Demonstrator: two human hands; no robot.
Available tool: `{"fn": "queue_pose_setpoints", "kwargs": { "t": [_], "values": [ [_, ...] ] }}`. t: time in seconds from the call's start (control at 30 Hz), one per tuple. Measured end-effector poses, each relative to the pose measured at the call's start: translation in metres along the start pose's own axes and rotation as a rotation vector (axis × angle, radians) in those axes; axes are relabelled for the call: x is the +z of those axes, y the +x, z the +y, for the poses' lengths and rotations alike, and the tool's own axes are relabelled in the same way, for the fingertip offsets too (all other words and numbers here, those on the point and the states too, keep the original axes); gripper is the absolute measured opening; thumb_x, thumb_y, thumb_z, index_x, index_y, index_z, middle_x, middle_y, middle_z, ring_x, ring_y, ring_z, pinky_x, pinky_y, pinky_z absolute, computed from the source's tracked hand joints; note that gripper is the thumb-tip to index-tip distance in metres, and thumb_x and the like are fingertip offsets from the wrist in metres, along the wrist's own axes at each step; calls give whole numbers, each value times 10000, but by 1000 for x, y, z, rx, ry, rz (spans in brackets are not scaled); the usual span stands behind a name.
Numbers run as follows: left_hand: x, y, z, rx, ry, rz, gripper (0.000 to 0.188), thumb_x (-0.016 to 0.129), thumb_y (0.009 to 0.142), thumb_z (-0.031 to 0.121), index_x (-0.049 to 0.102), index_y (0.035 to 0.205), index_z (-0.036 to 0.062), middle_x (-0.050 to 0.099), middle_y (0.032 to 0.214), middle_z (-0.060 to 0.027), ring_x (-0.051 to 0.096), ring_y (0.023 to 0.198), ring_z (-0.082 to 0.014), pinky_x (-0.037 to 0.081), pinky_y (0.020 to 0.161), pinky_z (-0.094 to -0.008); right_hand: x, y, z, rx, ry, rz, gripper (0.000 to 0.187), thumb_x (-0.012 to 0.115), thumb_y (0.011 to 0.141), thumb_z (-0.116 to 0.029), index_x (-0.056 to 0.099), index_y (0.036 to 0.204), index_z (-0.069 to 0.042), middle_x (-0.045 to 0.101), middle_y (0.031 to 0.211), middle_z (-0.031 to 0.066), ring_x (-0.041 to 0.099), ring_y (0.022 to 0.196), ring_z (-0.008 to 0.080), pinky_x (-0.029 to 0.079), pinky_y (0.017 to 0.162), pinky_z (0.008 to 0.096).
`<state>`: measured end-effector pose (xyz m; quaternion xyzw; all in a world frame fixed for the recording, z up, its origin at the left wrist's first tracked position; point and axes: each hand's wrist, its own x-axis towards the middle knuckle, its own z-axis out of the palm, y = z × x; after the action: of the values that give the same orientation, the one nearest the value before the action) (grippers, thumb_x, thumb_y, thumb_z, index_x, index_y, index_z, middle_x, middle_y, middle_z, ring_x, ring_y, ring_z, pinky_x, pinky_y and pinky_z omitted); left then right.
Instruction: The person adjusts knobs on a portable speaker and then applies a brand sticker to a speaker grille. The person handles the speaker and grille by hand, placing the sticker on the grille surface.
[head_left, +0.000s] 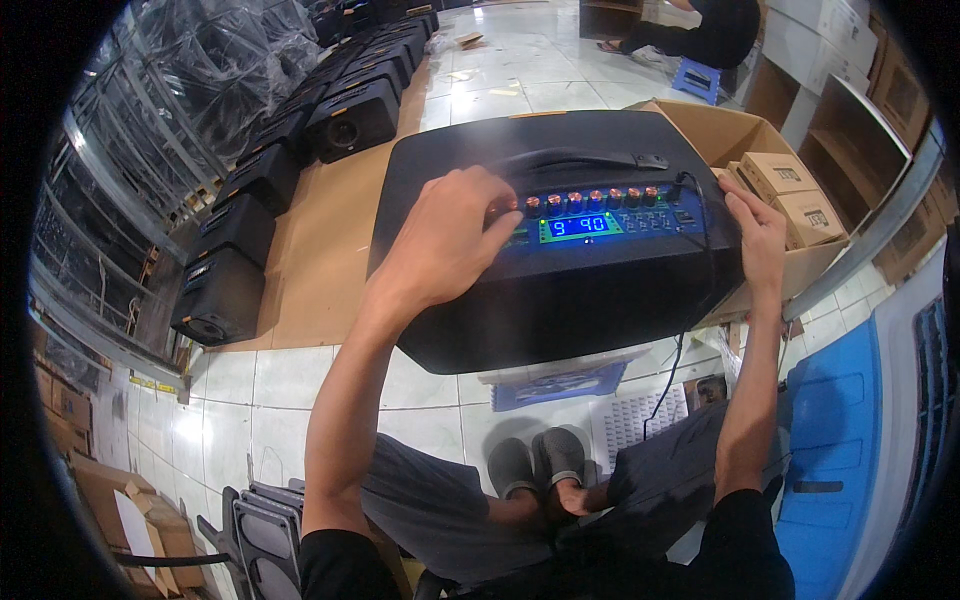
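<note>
A large black portable speaker (520, 300) lies before me with its control panel facing up. A row of copper-topped knobs (594, 200) runs along the panel, above a lit blue display (579, 227). At the panel's left end, my left hand (445, 235) pinches a control knob, which its fingers partly hide. My right hand (757, 225) holds the speaker's right edge, with some fingers hidden from view. A black strap handle (570, 158) spans the speaker beyond the knobs. From the panel's right end, a black cable (707, 235) hangs down the near side.
A blue stool (560, 388) stands beneath the speaker. Right of it is an open carton (690, 118) with small brown boxes (805, 215). Several black speakers (350, 120) line cardboard at the left. A blue panel (830, 430) stands right; another person (715, 35) sits far off.
</note>
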<state>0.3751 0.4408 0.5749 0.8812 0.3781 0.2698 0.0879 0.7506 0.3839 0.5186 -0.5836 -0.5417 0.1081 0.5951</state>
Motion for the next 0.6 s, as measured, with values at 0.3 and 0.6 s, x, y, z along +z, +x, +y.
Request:
{"fn": "queue_pose_setpoints", "kwargs": {
  "t": [0.3, 0.6],
  "values": [
    [1, 0, -2, 0, 0, 1, 221, 676, 956, 170, 700, 1060, -23, 660, 1014, -150, 625, 959, -295, 498, 886, -402, 0, 0, 2, 3, 2, 1, 324, 643, 975, -171, 736, 1217, 23, 759, 1147, 120, 674, 1050, 157, 481, 985, 267],
    [2, 0, -2, 8, 9, 4, 219, 679, 952, 170, 700, 1057, -22, 660, 1003, -147, 623, 940, -292, 500, 869, -399, 1, -1, -3, 10, -16, 5, 329, 640, 977, -174, 732, 1230, 14, 759, 1151, 122, 675, 1061, 162, 483, 995, 274]
  ]
}}
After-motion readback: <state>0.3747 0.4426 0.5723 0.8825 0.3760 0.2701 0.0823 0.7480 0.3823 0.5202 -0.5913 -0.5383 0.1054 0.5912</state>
